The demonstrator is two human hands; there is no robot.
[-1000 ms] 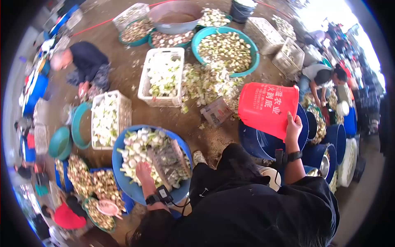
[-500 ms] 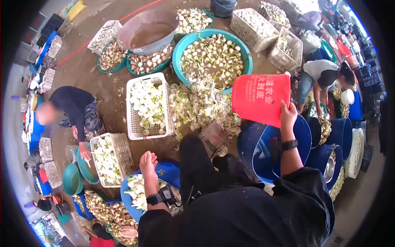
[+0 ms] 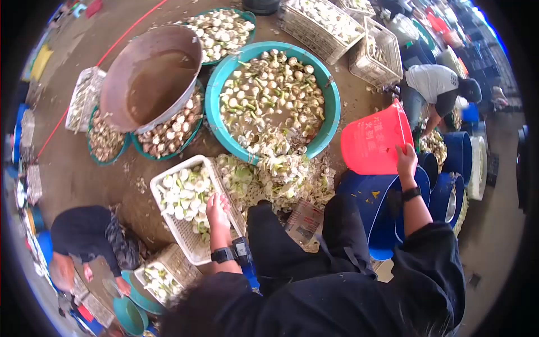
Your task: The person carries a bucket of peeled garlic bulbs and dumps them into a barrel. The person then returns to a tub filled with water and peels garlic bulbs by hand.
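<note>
Out at the right hand's [image 3: 405,160] fingertips there's a red bucket [image 3: 375,137], pinched at one edge, fingers closed on it and no second hand helping. My guess is an edge grip is just the easy one-handed hold, and it keeps the thing clear of the person's knees. Can't tell if anything's inside, since only the printed outer wall faces the camera. Right below those fingers are some blue barrels [image 3: 373,196]; the bucket overlaps them in view, but I can't say if they touch. The left hand [image 3: 219,210] is half open, fingers loosely curled with nothing visible in them, in front of a white crate [image 3: 193,247] of pale bulbs [image 3: 185,194]; can't tell if it's touching. Probably it's parked there because the other arm's doing the holding. Beyond both sets of fingers, and between them, sits a big green tub [image 3: 332,104] with more bulbs in murky water, with a pile of peelings [image 3: 286,177] against its near side. Looks like everything's packed within arm's reach on purpose. Past the right fingers a person in a pale top [image 3: 432,84] bends over too.
</note>
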